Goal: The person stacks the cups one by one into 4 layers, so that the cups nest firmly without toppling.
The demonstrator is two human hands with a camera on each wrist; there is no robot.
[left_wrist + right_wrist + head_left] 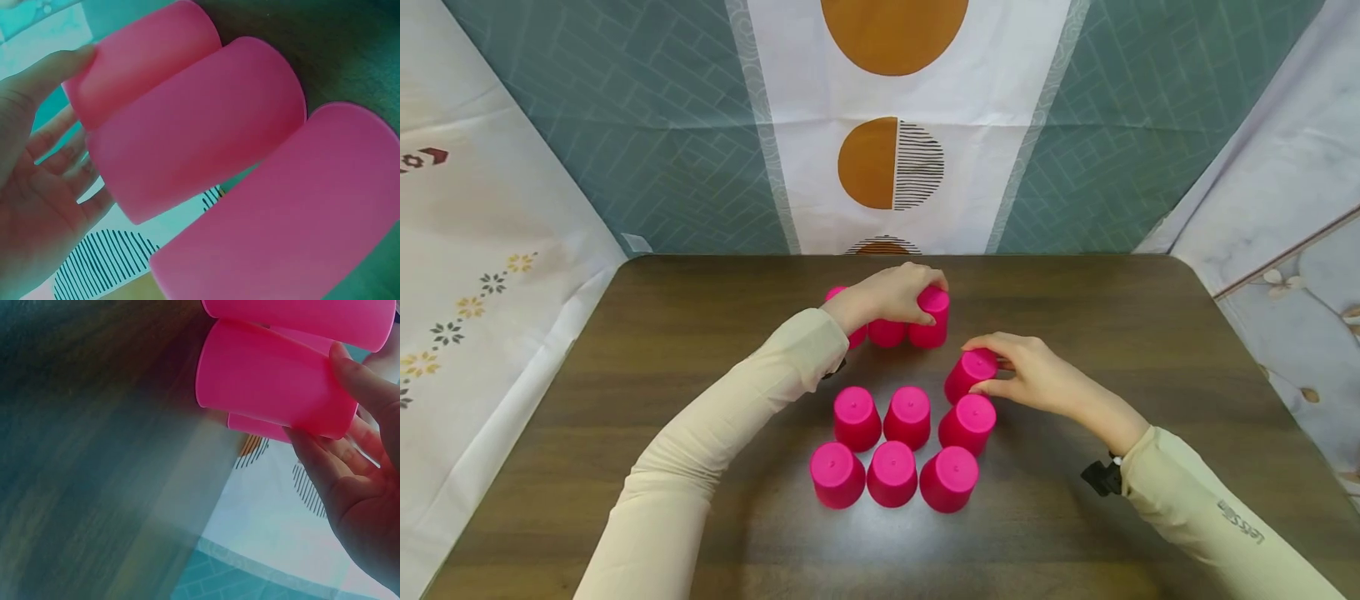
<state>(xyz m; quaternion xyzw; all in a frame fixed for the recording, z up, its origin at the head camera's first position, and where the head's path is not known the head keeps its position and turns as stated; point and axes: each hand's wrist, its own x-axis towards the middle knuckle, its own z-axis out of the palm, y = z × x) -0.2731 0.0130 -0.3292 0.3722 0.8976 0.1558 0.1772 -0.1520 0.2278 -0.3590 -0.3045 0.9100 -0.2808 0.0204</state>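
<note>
Several bright pink cups stand upside down on a brown wooden table. At the back is a row of three, the left one partly hidden by the left wrist. My left hand (898,293) holds the right-hand cup (929,323) of that row by its upper part, with the thumb on the near side. Closer in, my right hand (1030,372) grips the rearmost cup (968,377) of the right column between thumb and fingers. In front of it stand another cup (967,425) and a corner cup (949,481). The right wrist view shows the gripped cup (269,378) close to its neighbour.
Left of the right column stand two cups in a rear pair, one of them a cup (857,419), and two in front, including a cup (892,475). A patterned cloth (1022,75) hangs behind the table's (700,292) back edge.
</note>
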